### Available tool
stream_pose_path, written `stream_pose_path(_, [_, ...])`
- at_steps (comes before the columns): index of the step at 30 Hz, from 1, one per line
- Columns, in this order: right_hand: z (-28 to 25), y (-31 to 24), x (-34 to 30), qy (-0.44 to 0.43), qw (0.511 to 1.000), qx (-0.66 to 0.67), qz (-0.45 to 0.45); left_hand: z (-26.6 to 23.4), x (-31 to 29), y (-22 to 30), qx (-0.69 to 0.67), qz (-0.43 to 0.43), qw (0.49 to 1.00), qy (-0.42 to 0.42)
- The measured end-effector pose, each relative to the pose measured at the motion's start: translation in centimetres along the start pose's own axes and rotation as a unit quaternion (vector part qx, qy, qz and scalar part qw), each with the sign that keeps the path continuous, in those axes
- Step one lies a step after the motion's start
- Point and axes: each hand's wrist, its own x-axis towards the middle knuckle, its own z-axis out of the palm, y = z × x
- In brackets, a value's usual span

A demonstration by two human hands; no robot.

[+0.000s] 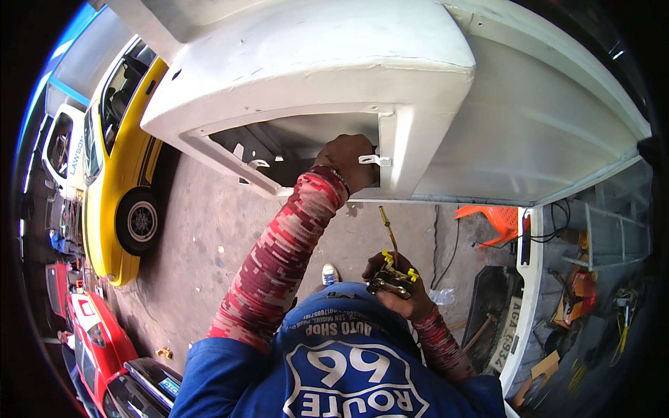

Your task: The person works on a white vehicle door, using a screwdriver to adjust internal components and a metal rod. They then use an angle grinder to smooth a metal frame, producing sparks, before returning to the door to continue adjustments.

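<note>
Latch (391, 279) lay grasped in our right hand (411, 304), near the white panel (300, 80); its long axis, the rod (387, 226), pointed away from us and slightly left. Our left hand (346, 160) was inside the opening (293, 131); its grip we couldn't quite tell.

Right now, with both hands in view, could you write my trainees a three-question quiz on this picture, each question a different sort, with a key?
1. Multiple choice: what reaches into the opening of the white panel?
A) the right hand
B) the left hand
C) both hands

2. True or false: the yellow car stands to the left of the white panel.

3. Fill in the missing colour: the right hand holds a metal mechanism with small bright ____ parts on it.

Key: 1. B; 2. True; 3. yellow.
</note>
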Motion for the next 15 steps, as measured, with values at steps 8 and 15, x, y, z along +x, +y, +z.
stream_pose_path(8, [-0.5,0.3,-0.4,0.008,0.999,0.031,-0.01,-4.1,-1.2,2.7,-0.052,-0.004,0.999,0.002])
stream_pose_path(15, [-0.3,-0.7,-0.2,-0.008,0.999,-0.034,-0.023,-7.9,-4.9,8.5,-0.048,-0.157,0.969,0.184])
